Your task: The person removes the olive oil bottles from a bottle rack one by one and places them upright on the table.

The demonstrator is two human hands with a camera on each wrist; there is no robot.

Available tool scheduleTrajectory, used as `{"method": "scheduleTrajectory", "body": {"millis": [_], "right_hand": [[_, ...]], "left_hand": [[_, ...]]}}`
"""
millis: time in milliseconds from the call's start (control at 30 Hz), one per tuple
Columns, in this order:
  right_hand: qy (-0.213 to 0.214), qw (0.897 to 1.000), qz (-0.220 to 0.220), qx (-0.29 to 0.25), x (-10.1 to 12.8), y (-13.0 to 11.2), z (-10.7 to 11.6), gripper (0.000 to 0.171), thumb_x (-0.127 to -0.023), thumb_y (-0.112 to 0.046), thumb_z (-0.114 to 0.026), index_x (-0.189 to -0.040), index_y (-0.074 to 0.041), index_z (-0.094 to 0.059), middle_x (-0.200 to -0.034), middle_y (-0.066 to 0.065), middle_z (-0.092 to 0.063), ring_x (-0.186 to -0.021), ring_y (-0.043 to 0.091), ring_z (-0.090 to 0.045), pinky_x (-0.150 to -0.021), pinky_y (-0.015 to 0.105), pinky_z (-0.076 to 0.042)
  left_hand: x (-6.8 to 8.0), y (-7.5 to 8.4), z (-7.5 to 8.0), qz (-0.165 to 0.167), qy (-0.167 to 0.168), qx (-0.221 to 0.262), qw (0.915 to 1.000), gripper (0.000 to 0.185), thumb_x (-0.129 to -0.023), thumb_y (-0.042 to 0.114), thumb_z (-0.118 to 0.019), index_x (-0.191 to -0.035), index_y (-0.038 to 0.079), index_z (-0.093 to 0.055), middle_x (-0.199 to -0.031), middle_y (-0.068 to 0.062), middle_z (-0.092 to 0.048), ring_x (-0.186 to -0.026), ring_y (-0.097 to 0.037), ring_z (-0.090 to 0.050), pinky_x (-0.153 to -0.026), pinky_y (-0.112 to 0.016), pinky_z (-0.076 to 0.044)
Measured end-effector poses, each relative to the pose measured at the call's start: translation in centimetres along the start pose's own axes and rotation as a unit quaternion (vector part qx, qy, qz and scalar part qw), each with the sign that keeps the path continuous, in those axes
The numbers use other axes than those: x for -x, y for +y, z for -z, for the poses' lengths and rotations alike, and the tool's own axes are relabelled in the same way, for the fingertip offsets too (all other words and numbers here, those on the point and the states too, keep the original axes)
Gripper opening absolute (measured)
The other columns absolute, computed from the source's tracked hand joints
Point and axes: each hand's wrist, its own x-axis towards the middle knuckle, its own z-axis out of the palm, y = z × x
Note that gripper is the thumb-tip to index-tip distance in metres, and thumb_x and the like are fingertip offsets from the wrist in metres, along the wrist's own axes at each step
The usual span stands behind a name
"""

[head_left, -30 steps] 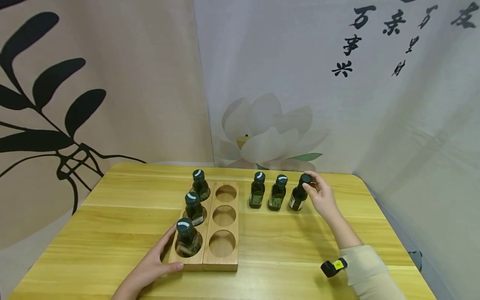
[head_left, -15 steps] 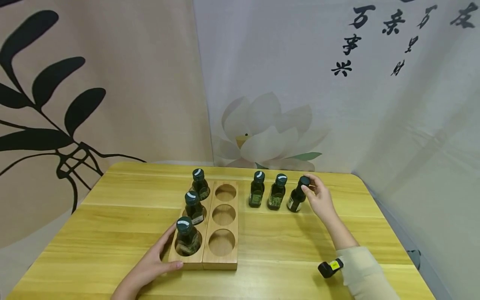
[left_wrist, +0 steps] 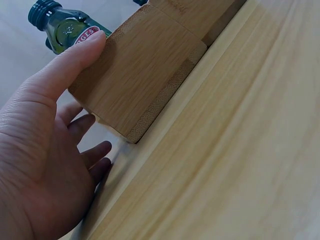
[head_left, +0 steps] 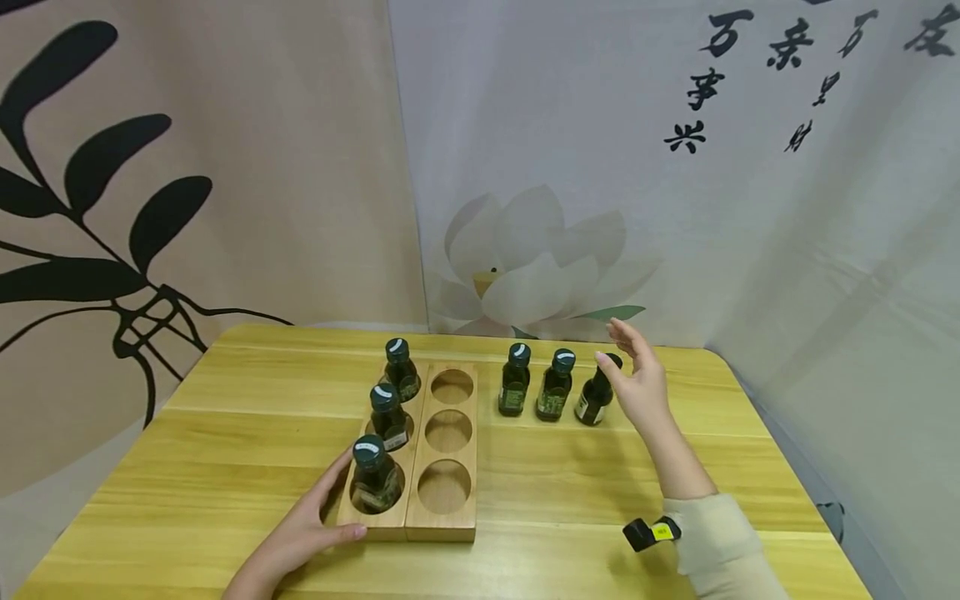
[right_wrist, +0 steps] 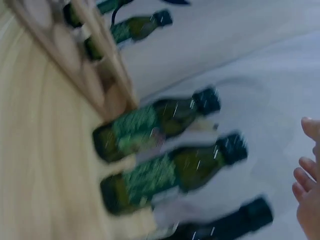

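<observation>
1. Right hand [head_left: 637,383] open, fingers spread, holding nothing; just beside the tilted dark glass bottle [head_left: 596,396], rightmost of three loose on the yellow table [head_left: 600,483].
2. Left hand [head_left: 300,529] open, thumb and fingers flat against the wooden rack [head_left: 442,508], near its front bottle [head_left: 372,475].
3. Probably light, rigid, smooth, breakable; best pinched at the ribbed cap or neck.

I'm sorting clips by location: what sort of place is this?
Probably a staged indoor tabletop set, not a real kitchen: a yellow wooden table enclosed by printed fabric backdrops, with small dark bottles and a wooden holder laid out.
</observation>
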Motion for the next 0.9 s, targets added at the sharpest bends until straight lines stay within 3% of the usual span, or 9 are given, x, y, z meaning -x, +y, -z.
{"method": "scheduleTrajectory", "body": {"millis": [300,433,600,800,900], "right_hand": [[-0.021,0.994,0.075,-0.074,0.1,-5.0,-3.1,0.045,-0.086,0.013,-0.062,-0.130,0.013,-0.049,-0.122,0.029,-0.051,-0.114,0.039,-0.047,-0.100,0.027,-0.038],[-0.051,0.990,0.088,-0.098,0.6,-7.0,-4.8,0.044,-0.085,0.013,-0.063,-0.127,0.013,-0.050,-0.122,0.028,-0.052,-0.114,0.040,-0.048,-0.100,0.031,-0.039],[-0.076,0.985,0.113,-0.110,1.4,-8.8,-6.9,0.044,-0.081,0.015,-0.066,-0.123,0.014,-0.053,-0.119,0.030,-0.054,-0.111,0.039,-0.050,-0.098,0.028,-0.040],[-0.104,0.977,0.135,-0.129,2.2,-9.9,-9.4,0.044,-0.078,0.013,-0.070,-0.120,0.013,-0.055,-0.116,0.027,-0.057,-0.107,0.037,-0.053,-0.094,0.045,-0.043],[-0.123,0.974,0.138,-0.133,2.7,-10.1,-10.5,0.045,-0.078,0.012,-0.071,-0.120,0.012,-0.055,-0.116,0.025,-0.058,-0.107,0.037,-0.053,-0.095,0.045,-0.043]], "left_hand": [[0.0,-0.1,0.0,-0.007,0.004,-0.002,1.0000,0.100,-0.073,0.011,-0.083,-0.153,0.020,-0.024,-0.154,-0.026,-0.015,-0.138,-0.046,-0.010,-0.104,-0.068,-0.010],[0.1,0.0,0.1,-0.005,0.003,0.000,1.0000,0.101,-0.073,0.011,-0.083,-0.153,0.019,-0.023,-0.154,-0.026,-0.014,-0.138,-0.047,-0.009,-0.104,-0.068,-0.009],[0.1,0.1,0.0,-0.004,0.001,0.002,1.0000,0.101,-0.073,0.010,-0.083,-0.153,0.018,-0.023,-0.154,-0.026,-0.015,-0.138,-0.046,-0.010,-0.104,-0.067,-0.010],[0.1,0.0,0.1,0.000,-0.001,-0.003,1.0000,0.101,-0.074,0.011,-0.082,-0.154,0.020,-0.022,-0.155,-0.025,-0.014,-0.138,-0.046,-0.009,-0.103,-0.068,-0.010],[0.1,0.0,0.1,0.001,-0.002,-0.004,1.0000,0.101,-0.074,0.011,-0.082,-0.154,0.021,-0.021,-0.155,-0.025,-0.013,-0.138,-0.047,-0.008,-0.103,-0.069,-0.010]]}}
